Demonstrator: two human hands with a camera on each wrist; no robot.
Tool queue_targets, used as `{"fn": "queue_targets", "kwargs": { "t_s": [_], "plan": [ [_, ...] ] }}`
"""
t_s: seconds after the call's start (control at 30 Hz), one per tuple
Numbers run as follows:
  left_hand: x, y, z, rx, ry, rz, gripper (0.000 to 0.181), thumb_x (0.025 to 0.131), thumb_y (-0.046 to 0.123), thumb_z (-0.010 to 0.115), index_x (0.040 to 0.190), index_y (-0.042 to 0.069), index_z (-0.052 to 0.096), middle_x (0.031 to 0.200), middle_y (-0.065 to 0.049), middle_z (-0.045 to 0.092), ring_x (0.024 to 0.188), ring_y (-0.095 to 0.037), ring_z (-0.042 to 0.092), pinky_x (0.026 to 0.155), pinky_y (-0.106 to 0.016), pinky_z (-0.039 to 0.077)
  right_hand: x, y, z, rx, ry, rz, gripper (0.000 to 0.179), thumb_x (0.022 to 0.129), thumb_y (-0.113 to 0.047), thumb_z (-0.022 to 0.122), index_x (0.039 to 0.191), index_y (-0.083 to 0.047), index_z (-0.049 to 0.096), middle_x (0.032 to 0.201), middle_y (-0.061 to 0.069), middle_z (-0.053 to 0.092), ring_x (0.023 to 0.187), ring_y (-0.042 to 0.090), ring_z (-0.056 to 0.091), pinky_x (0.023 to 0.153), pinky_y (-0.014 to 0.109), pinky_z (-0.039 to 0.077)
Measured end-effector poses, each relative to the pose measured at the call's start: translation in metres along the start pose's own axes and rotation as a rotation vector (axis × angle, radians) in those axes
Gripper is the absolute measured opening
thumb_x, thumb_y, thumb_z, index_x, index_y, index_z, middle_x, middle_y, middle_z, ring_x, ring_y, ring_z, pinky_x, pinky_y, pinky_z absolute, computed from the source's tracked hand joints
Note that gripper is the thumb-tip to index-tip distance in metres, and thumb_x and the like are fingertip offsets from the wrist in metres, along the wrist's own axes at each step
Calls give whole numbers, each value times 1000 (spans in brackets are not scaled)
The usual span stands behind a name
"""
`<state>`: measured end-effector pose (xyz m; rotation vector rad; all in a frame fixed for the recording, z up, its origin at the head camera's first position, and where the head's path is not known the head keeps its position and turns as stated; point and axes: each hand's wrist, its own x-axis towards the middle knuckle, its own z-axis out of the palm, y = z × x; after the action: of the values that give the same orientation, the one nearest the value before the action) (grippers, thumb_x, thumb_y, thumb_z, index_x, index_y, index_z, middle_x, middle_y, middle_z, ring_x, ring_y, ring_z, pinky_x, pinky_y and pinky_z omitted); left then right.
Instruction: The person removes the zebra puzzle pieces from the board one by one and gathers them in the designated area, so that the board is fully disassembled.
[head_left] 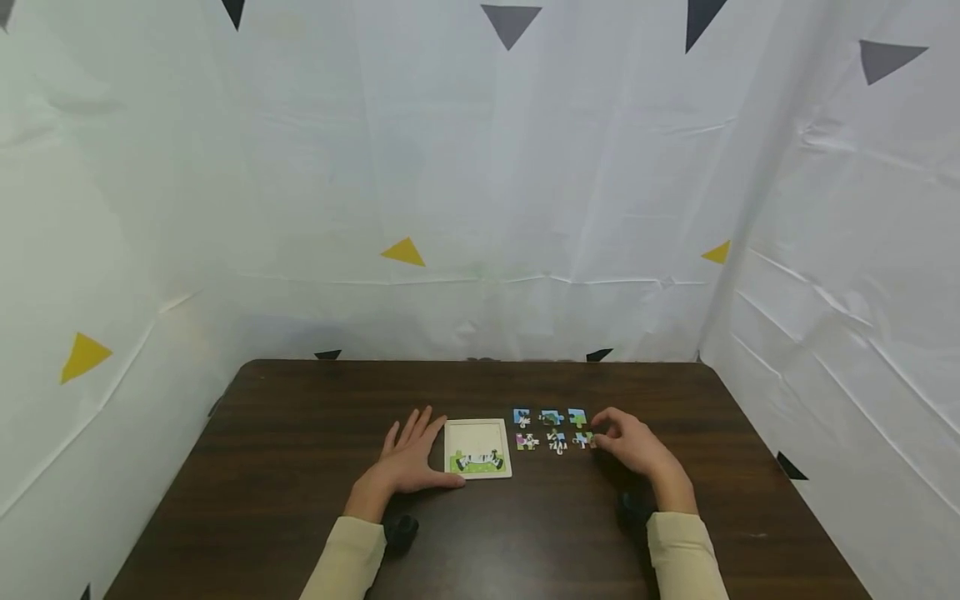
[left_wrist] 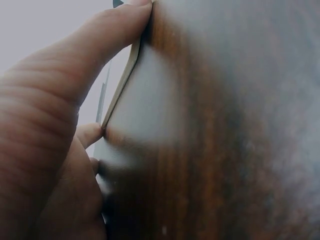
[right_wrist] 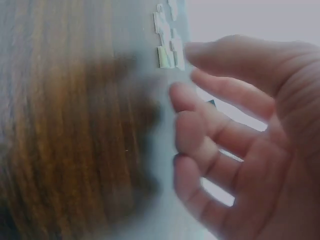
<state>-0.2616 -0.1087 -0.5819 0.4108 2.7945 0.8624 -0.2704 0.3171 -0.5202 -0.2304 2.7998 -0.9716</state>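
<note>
A pale square puzzle tray (head_left: 477, 435) lies on the table, with a strip of zebra-and-grass picture (head_left: 477, 462) along its near side. My left hand (head_left: 408, 461) lies at the tray's left side, thumb at the near edge and index fingertip by the far left corner. Its fingers are spread and straight; the left wrist view shows the thumb (left_wrist: 112, 32) along the tray's rim. To the right of the tray, jigsaw pieces (head_left: 556, 440) lie in two rows. My right hand (head_left: 636, 443) hovers beside the rows' right end, fingers loosely bent, with a gap between thumb (right_wrist: 225, 57) and fingers and nothing between them.
The dark wood table (head_left: 480, 542) reaches back to a white curtain (head_left: 480, 192) with coloured triangles, which also hangs at both sides. A dark wrist strap (head_left: 401, 532) is on the left wrist and another (head_left: 633, 510) on the right.
</note>
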Motion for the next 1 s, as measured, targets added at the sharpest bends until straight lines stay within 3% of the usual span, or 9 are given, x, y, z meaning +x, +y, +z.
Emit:
{"fn": "queue_targets", "kwargs": {
  "t_s": [0.13,0.3,0.63,0.8,1.0],
  "plan": [
    [-1,1,-2,2,-7,3,131,73,81,82,174,23,23,183,-8,4,171,-35,-1,133,-63,-5,-1,-10,0,8,55,-4,29,108,-22,66,131,-5,66,98,9,70,80,20,61,73,37,51],
    [-3,3,-5,7,-10,-3,129,74,80,82,174,23,25,184,-9,5,171,-35,-1,134,-63,-5,3,-39,13,15,54,-70,26,108,-20,66,130,-5,67,94,9,70,75,19,59,70,36,50],
    [-6,9,-10,1,-26,4,127,77,81,79,173,20,24,183,-12,5,170,-36,-1,134,-64,-7,16,-115,78,-57,-136,-298,22,107,-19,69,126,-11,71,92,-1,70,74,14,60,69,36,51],
    [-6,5,-7,13,-21,-1,122,80,79,79,173,22,25,183,-10,5,171,-35,-2,133,-64,-7,23,-137,107,-108,-224,-326,23,106,-22,70,128,-15,70,94,-3,71,74,10,62,71,35,54],
    [-3,-1,-4,2,-17,3,121,79,79,79,173,23,27,184,-8,4,171,-34,-2,133,-65,-8,29,-153,125,-140,-242,-320,29,104,-24,72,131,-16,69,88,-6,70,70,10,60,65,32,51]
  ]
}}
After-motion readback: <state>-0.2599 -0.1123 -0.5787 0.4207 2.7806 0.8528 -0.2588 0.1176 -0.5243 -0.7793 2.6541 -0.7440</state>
